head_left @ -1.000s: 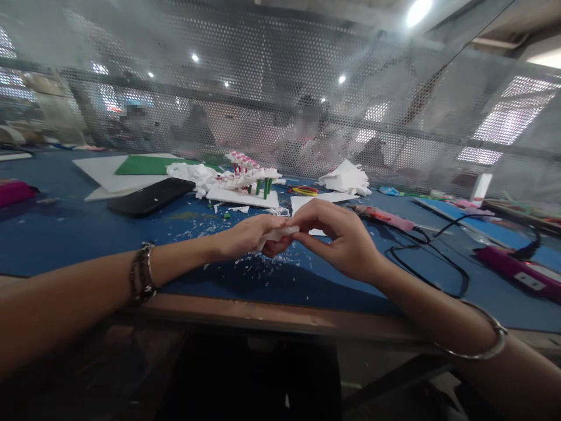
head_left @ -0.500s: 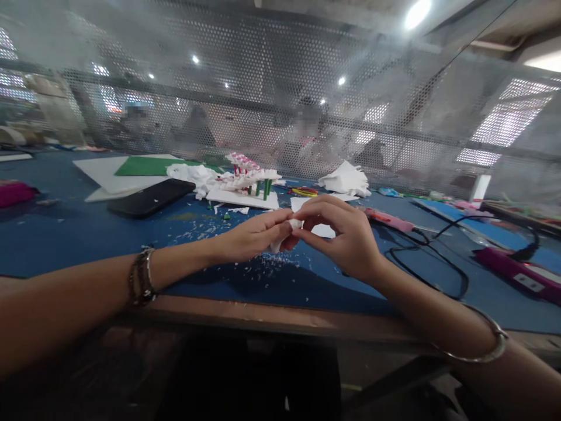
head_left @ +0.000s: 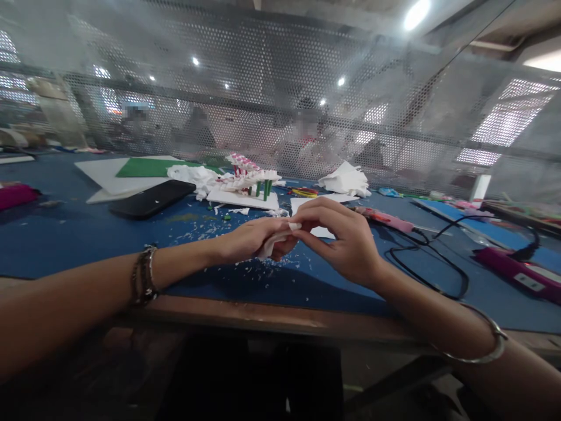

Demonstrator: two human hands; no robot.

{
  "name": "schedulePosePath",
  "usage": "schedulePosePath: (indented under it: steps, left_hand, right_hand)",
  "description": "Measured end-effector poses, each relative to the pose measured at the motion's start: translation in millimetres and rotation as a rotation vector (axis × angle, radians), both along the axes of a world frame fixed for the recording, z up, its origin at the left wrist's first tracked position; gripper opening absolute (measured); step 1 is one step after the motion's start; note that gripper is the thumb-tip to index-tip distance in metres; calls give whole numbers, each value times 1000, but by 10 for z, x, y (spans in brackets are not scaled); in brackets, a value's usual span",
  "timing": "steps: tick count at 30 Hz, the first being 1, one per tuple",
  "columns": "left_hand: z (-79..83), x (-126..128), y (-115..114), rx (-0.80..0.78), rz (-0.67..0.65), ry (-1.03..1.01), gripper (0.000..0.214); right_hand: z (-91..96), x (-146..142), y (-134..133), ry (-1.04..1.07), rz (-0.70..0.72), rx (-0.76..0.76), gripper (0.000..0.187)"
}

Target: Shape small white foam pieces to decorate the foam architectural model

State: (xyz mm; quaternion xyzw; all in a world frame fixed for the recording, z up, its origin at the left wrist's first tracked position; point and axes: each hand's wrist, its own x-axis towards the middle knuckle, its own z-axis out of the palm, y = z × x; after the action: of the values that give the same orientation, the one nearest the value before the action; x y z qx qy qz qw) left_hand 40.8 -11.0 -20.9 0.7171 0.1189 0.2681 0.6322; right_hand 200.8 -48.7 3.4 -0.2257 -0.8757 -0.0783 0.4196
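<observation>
Head view: white strip (head_left: 272, 242) spans both grips (head_left: 245, 238) (head_left: 346, 240).

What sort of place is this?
Probably a craft workshop: there's a little model with green posts, white scraps scattered over a blue table, and a corded pink tool.

The left arm (head_left: 87, 295) and right arm (head_left: 432, 318), both bare, slant inward over the near edge of the table (head_left: 65, 240). Above the table, the left hand (head_left: 256, 237) curls its fingers under; the right hand (head_left: 344, 240) arches, thumb and index finger pinched. The 2 hands meet at the fingertips.
</observation>
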Motion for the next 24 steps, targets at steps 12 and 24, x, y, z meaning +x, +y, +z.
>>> schedulePosePath:
  steps: [12, 24]
  left_hand:
    - [51, -11, -40, 93, 62, 22, 20]
    - [60, -1, -58, 483, 345, 82, 22]
  right_hand:
    - [-6, 4, 14, 10, 58, -67, 9]
    - [-26, 17, 16, 50, -94, -214, 6]
